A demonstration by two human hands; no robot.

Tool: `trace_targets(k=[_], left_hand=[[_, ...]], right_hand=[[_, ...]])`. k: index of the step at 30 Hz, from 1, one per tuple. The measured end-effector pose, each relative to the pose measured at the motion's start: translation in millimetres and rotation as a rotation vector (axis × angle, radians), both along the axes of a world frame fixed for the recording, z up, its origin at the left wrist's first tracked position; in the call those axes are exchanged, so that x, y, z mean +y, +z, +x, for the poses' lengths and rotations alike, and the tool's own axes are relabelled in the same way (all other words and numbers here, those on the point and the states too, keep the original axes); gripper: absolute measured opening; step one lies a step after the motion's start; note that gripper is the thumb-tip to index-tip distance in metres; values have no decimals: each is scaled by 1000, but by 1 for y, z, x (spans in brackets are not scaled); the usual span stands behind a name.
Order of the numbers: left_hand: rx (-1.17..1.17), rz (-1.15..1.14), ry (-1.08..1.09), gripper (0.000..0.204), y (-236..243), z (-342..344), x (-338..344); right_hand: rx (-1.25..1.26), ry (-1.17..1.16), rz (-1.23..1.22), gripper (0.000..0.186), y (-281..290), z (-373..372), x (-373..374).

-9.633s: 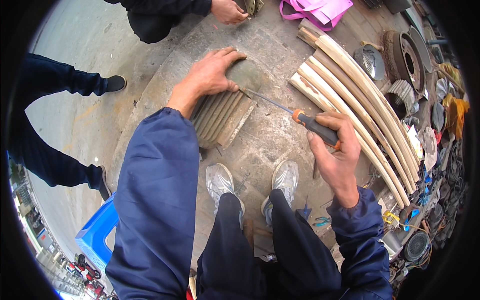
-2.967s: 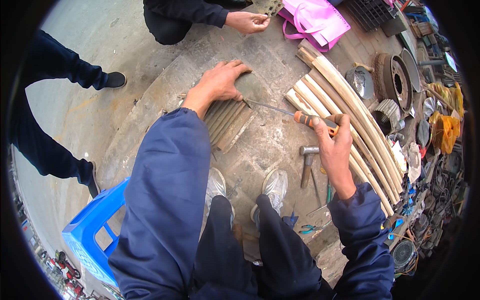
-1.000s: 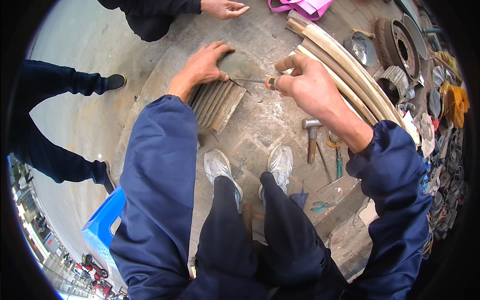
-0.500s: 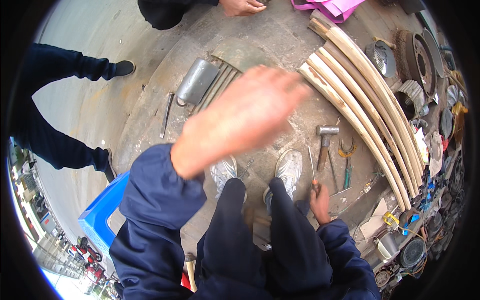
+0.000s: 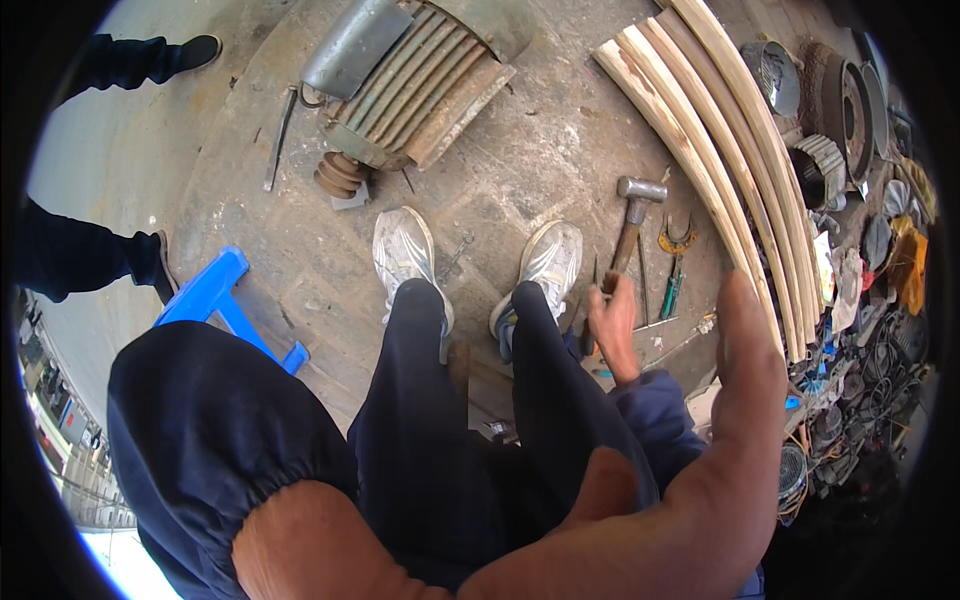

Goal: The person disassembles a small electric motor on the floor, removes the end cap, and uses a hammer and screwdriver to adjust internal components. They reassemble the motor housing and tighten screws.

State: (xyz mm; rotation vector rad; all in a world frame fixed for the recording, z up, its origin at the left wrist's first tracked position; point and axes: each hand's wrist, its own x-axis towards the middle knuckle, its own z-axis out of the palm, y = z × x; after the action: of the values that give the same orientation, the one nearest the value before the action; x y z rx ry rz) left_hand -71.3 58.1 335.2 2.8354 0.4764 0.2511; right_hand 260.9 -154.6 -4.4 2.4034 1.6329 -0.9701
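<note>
Close up in the lower right looms my left hand (image 5: 700,480), blurred, with one finger stretched out and the thumb apart; nothing shows in it. My right hand (image 5: 614,322) is on the ground beside my right shoe, its fingers closed round the lower end of a hammer's (image 5: 632,225) wooden handle. The metal hammer head rests on the ground. A screwdriver (image 5: 588,342) with an orange and dark handle lies against that hand's left side, partly hidden. Just right of the hammer are a green-handled screwdriver (image 5: 672,290), a thin metal rod (image 5: 643,280) and a yellow horseshoe-shaped tool (image 5: 678,238).
A finned electric motor (image 5: 420,90) with a rusty grooved pulley (image 5: 340,176) sits ahead. Beside it lies a flat metal bar (image 5: 281,140). Long wooden poles (image 5: 700,180) lie right, before piled scrap (image 5: 860,390). A blue plastic stool (image 5: 215,290) and another person's legs (image 5: 95,250) are left.
My left hand has swung back from over the motor to close below the view. My right hand has left the orange-handled screwdriver for the hammer handle. The view has tilted down.
</note>
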Motion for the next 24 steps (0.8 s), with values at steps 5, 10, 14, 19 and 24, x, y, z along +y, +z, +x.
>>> trace_targets(k=[5,10,14,19,24], left_hand=[[-91,-81,58,42,-10,-19,-1],[-341,-416,621,34,-99,-104,23],[-888,-902,1586,44,-236,-216,59],[-1053,-1673,1708,44,-380,-240,53],[-1036,-1737,1614,41,-418,-215,63]], right_hand=[[593,-62,266,38,55,-123,143],[778,127,398,35,94,-219,234],[780,-21,307,30,75,-257,264],[653,29,338,29,59,-259,264],[419,310,391,45,66,-266,253]])
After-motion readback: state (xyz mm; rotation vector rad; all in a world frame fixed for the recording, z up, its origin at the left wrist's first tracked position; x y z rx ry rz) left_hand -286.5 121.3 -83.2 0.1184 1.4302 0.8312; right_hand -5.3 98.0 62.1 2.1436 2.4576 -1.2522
